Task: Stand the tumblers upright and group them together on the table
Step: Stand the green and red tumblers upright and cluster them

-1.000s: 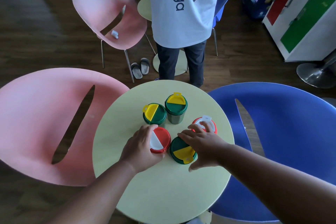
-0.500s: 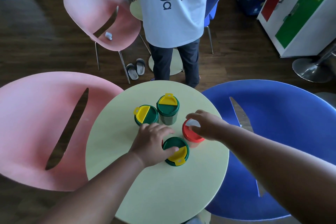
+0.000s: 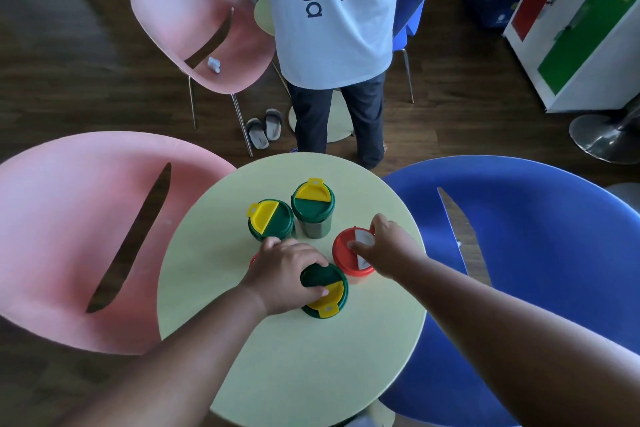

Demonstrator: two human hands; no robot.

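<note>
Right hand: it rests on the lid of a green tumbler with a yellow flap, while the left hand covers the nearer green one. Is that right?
Not quite. The head view shows the right hand on the lid of the red tumbler, whose flap is white, not a green one with a yellow flap. The rest holds: the left hand covers the nearer green tumbler.
</note>
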